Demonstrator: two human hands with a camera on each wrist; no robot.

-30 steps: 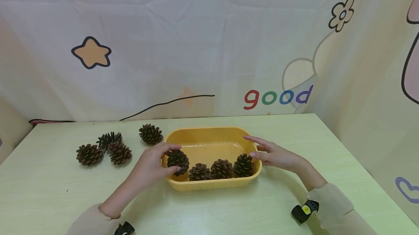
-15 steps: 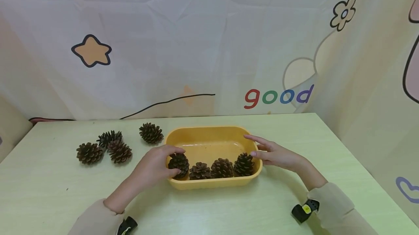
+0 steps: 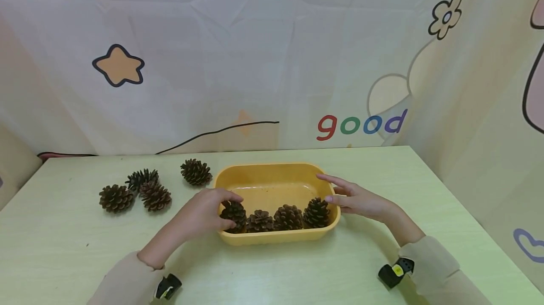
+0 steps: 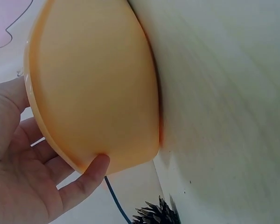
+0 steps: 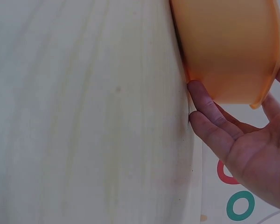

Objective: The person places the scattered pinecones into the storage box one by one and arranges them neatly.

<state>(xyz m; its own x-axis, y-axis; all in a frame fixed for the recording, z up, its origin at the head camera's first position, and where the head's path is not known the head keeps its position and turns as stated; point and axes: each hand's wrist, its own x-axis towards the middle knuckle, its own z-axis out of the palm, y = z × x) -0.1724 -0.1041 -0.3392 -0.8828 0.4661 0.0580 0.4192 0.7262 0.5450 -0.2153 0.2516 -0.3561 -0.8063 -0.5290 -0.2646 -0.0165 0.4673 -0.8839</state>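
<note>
- Head: left hand [image 3: 206, 211] grips a pinecone [image 3: 238, 215], now lower in the tub [image 3: 278, 238], near-left corner; beside 3 cones [image 3: 288, 220], it likely makes a row of 4.
- Left wrist: pinecone hidden.
- Right wrist: right hand [image 5: 259, 149] ungripped, straight fingers against the tub.

In the head view we face twelve o'clock, looking down across the worktop [image 3: 272, 272]; in both wrist views, from eight and four o'clock, we share the yellow tub [image 4: 98, 84], close and sideways.
</note>
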